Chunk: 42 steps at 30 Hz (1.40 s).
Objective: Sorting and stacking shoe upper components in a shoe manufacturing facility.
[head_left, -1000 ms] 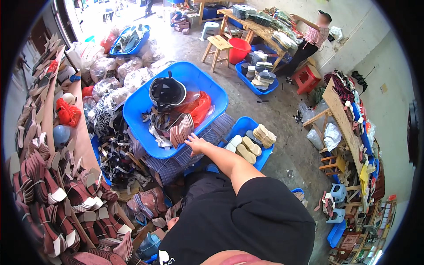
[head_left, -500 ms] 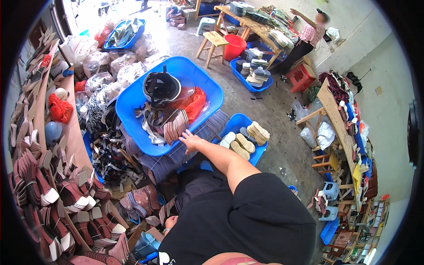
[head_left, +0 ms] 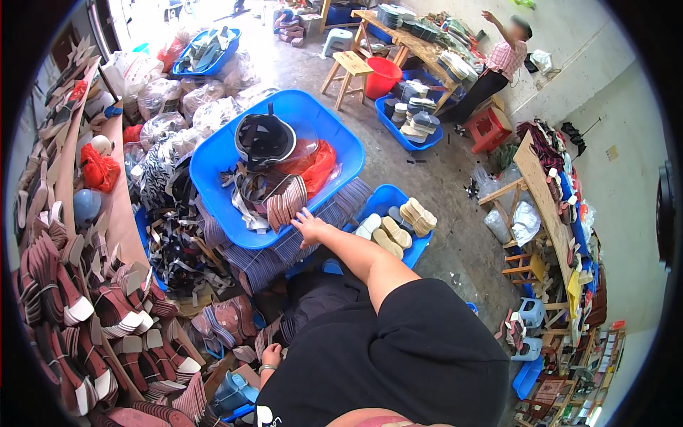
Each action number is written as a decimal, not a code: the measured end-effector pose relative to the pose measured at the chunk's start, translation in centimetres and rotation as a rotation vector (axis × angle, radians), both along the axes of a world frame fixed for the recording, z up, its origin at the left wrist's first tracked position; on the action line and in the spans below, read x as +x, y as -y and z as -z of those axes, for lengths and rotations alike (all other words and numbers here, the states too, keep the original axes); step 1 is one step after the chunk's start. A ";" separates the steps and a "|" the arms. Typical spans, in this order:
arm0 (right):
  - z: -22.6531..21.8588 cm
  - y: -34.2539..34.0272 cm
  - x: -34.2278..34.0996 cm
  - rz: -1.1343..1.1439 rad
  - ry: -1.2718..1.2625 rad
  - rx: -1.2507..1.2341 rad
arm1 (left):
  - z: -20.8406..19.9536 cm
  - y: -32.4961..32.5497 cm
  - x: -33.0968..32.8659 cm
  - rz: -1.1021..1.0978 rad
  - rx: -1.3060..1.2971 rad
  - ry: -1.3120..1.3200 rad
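My right hand (head_left: pixel 309 228) reaches out over the near rim of a large blue tub (head_left: pixel 348 135). Its fingers are spread, the tips at or close to a bundle of pinkish-brown insoles (head_left: pixel 286 202). Also in the tub are a black helmet (head_left: pixel 265 139) with a clear visor and a red plastic bag (head_left: pixel 318 169). Under the tub lies striped dark cloth (head_left: pixel 260 267). Low in the picture, my left hand (head_left: pixel 271 355) shows beside my body, a bracelet at its wrist. It is near a striped bag (head_left: pixel 226 322); its fingers are too small to read.
Stacked shoe insoles (head_left: pixel 75 306) crowd the left side. A smaller blue tub (head_left: pixel 409 245) with pale soles stands right of my arm. Farther off are a wooden stool (head_left: pixel 350 67), a red bucket (head_left: pixel 382 77), a workbench (head_left: pixel 405 41) and a person (head_left: pixel 501 60) with one arm raised.
My left hand has come further out from beside my body, so its wrist and bracelet show more. My right hand stays by the tub's rim. The whole view has shifted slightly.
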State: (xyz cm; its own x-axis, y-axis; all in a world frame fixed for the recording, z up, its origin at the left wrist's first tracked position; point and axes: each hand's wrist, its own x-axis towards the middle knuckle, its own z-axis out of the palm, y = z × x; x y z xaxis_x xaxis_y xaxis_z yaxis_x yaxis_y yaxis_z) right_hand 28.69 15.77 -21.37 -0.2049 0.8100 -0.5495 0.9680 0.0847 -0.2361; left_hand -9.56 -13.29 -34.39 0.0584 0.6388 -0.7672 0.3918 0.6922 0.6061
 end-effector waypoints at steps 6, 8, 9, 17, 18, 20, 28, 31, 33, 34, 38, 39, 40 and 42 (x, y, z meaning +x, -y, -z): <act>-0.2 0.2 0.4 -0.003 0.025 -0.003 | -0.5 -0.5 0.4 0.123 0.135 -0.050; -0.7 -0.1 -0.5 -0.023 0.015 0.000 | 1.9 0.8 -0.5 0.024 0.076 0.083; -0.5 0.0 -0.1 -0.017 0.017 0.001 | 1.5 0.6 -0.1 0.029 0.074 0.089; 0.3 -0.2 0.3 -0.026 0.028 0.008 | -2.3 -0.4 1.4 0.161 0.080 -0.130; 0.3 -0.2 0.1 -0.027 0.034 0.004 | -2.6 -0.2 1.4 0.090 0.007 -0.075; 0.1 -0.2 -0.2 -0.041 0.041 0.002 | -3.2 -0.1 1.3 0.106 0.062 -0.098; 0.5 -0.2 0.1 -0.044 0.034 0.007 | -5.5 -0.1 1.9 0.108 0.100 -0.178; 0.4 -0.3 -0.1 -0.047 0.034 0.006 | -6.3 -0.3 1.9 0.117 0.070 -0.184; 0.7 -0.3 -0.3 -0.026 0.039 -0.001 | -6.6 -0.2 1.6 0.135 0.092 -0.175; 0.7 -0.4 -0.3 -0.029 0.037 0.000 | -6.7 -0.2 1.5 0.155 0.113 -0.164; 0.6 -0.1 0.0 -0.025 0.044 0.002 | -7.2 -0.2 1.3 0.149 0.084 -0.177; 0.5 0.0 0.3 -0.029 0.050 0.012 | -7.3 -0.2 1.3 0.136 0.086 -0.158; 0.6 0.0 0.5 -0.017 0.051 0.012 | -7.3 -0.2 1.3 0.127 0.089 -0.140; 0.9 0.0 0.6 -0.022 0.041 0.024 | -7.3 -0.3 1.5 0.127 0.057 -0.133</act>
